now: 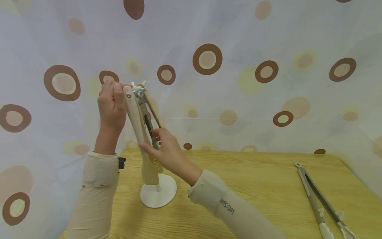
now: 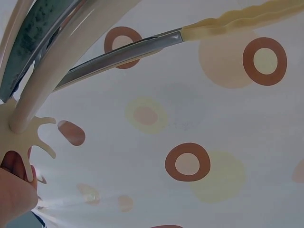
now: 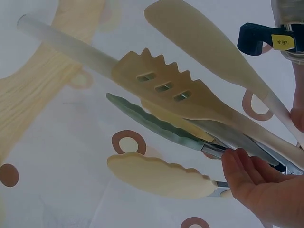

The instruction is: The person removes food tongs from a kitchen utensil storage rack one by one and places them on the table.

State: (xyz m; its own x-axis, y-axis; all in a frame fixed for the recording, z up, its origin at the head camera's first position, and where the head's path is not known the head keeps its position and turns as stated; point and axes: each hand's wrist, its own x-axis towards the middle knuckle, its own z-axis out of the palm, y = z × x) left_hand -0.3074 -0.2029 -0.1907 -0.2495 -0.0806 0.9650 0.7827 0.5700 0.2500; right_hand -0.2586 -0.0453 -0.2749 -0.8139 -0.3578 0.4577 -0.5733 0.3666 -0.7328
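Observation:
A white utensil stand with a hooked top stands on the table, hung with kitchen tools. My left hand grips the hooked top, its fingers curled beside the hooks. Among the hanging tools are a beige spatula, a slotted, toothed server, tongs with green tips and cream wavy tips. Lower down, my right hand reaches in among them. Its fingertips touch the green-tipped tongs' metal arm, and its thumb lies by the spatula handle, spread from the fingers.
Another pair of tongs, grey with pale tips, lies spread at the right of the wooden table. A white curtain with brown and yellow circles hangs behind.

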